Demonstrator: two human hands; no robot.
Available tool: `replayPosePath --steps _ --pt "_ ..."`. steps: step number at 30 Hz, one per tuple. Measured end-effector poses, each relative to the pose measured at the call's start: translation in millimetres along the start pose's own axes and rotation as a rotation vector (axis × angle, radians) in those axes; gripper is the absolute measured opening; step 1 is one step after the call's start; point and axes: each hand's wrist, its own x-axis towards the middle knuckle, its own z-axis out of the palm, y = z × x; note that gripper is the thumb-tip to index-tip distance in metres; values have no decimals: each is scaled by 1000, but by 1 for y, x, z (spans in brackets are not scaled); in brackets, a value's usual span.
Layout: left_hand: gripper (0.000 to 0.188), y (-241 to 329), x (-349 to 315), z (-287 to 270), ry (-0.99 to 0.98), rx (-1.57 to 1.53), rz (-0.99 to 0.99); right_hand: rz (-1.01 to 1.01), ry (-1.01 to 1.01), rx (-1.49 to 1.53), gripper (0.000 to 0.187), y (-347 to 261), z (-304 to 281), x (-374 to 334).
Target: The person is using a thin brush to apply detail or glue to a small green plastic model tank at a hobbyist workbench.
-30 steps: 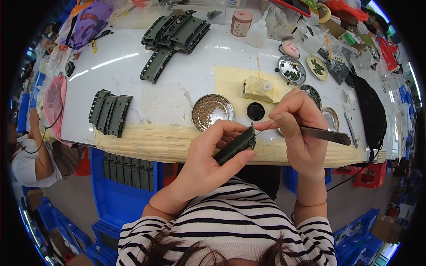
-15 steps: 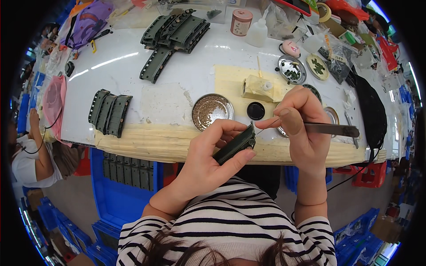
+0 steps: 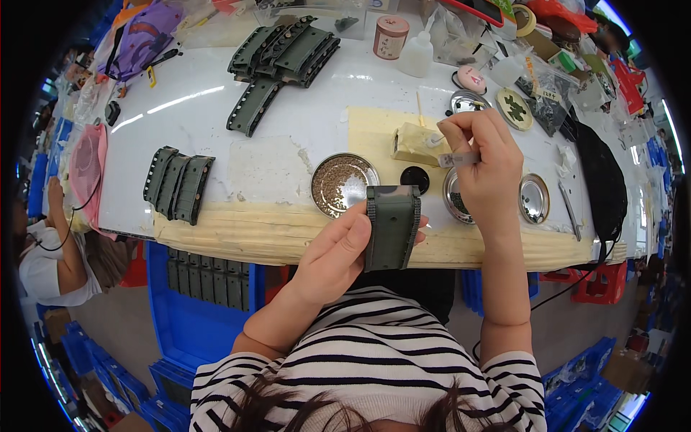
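Dark characters mark the pink canister (image 3: 391, 37). A pale label (image 3: 551, 94) with dark writing stands on the clear bag (image 3: 543, 108).

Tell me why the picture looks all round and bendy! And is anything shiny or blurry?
In the head view, the fisheye lens curves the front edge of the table and leaves black corners; in the head view, white glare streaks shine on its left side; also in the head view, the grey tool at the right hand looks smeared, perhaps motion blur.
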Motion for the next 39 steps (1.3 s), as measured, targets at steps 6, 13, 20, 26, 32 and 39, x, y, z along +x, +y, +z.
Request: replayPosePath --steps 6,13,20,26,32,39 --pt "72 -12 0 -5 6 -213 -67 1 -80 5 9 3 0 -2" --pt "72 -8 -2 -4 -20 -26 -72 -8 81 114 14 -13 -18 -14" --pt "69 -11 -3 -1 -28 8 -45 -129 -64 220 25 -33 -32 -48" --pt "67 -9 -6 -2 -12 -21 -75 -68 -40 247 23 -37 -36 -52" --pt "69 27 -30 -23 184 117 183 -3 7 240 13 -30 -47 -56" --pt "41 74 -46 -72 749 1033 299 11 -13 259 12 -24 -42 -58"
